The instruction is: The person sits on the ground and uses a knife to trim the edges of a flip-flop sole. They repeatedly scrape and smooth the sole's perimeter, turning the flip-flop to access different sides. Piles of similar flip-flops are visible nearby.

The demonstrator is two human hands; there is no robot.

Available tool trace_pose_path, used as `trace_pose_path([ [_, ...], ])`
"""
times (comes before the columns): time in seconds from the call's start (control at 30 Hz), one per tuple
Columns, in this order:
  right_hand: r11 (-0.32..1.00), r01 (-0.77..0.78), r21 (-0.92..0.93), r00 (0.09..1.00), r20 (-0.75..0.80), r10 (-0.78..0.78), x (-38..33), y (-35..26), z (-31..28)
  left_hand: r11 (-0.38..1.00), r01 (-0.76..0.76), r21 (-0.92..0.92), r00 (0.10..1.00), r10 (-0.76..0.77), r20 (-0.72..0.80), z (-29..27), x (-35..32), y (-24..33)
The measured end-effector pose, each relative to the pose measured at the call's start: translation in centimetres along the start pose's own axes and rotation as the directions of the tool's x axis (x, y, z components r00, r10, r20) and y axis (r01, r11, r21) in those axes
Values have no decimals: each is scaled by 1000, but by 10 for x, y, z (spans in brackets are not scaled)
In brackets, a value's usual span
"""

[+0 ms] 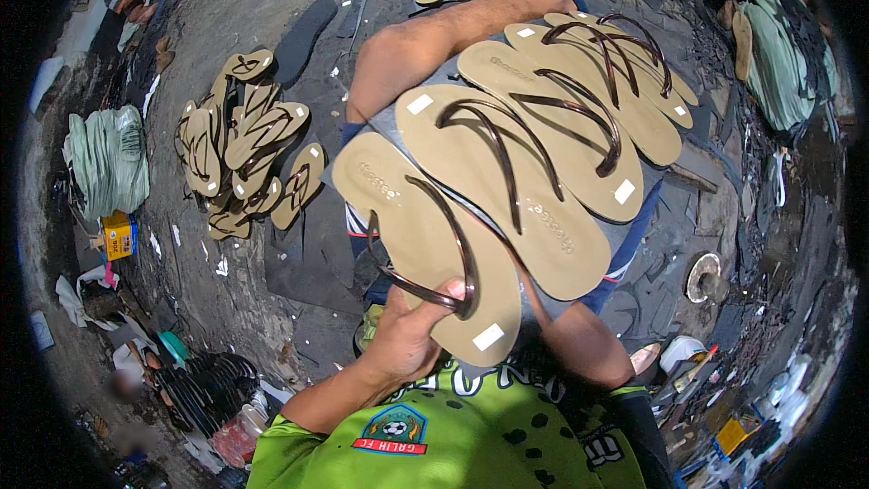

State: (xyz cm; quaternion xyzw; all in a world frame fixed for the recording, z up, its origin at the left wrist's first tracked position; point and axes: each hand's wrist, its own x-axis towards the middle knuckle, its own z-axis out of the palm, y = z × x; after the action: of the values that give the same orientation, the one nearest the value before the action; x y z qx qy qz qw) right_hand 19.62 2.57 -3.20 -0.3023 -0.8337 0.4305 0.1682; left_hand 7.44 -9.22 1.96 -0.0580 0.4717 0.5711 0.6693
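Tan and flat, the nearest sandal [416, 244] is lying over the person's legs [407, 50], just ahead of the left hand [403, 335]. That hand is gripping it near the toe end: the thumb [454, 290] is resting on top, by the spot where the shiny brown strap [470, 263] is joining the sole, and most of the other fingers are hiding. The right hand is not showing. Only the right forearm [588, 340] is reaching in under the sandals, so I cannot tell if that hand is open or holding something.

By my guess, the person is handling this one sandal at its strap. A next move seems to be calling for a firm hold on the sole and a light thumb, so the strap is not getting bent.

The sandal's long way is running on a slant, from ahead of the left hand down to its right. The toe end, with a white sticker [489, 337], is pointing back toward the green shirt [480, 426] and a bit to the right. The heel end is pointing away.

Just to the right of it, the second sandal [480, 172] is pointing its toe the other way, and the third sandal [566, 149] is pointing like the first. Well ahead and left of the left hand, a pile of sandals [240, 149] is lying on the ground [226, 308].
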Motion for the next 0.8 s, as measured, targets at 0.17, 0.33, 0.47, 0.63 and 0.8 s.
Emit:
trace_pose_path([
  [0.17,953,-195,-231,981,-48,189,85,-5,22,998,69,-8,997,-68,48,-10,-16,3],
  [0.33,957,-289,-2,957,-18,289,80,5,35,899,-98,427,979,10,203,-24,-46,11],
  [0.47,564,-292,772,956,258,142,20,-38,0,878,-202,435,974,135,180,-52,-31,24],
  [0.63,605,-251,756,956,95,278,-27,-70,-20,967,-255,24,906,230,356,-47,-6,46],
  [0.8,788,-176,590,984,76,163,-37,-62,-30,941,-336,-37,936,338,100,-6,42,81],
])
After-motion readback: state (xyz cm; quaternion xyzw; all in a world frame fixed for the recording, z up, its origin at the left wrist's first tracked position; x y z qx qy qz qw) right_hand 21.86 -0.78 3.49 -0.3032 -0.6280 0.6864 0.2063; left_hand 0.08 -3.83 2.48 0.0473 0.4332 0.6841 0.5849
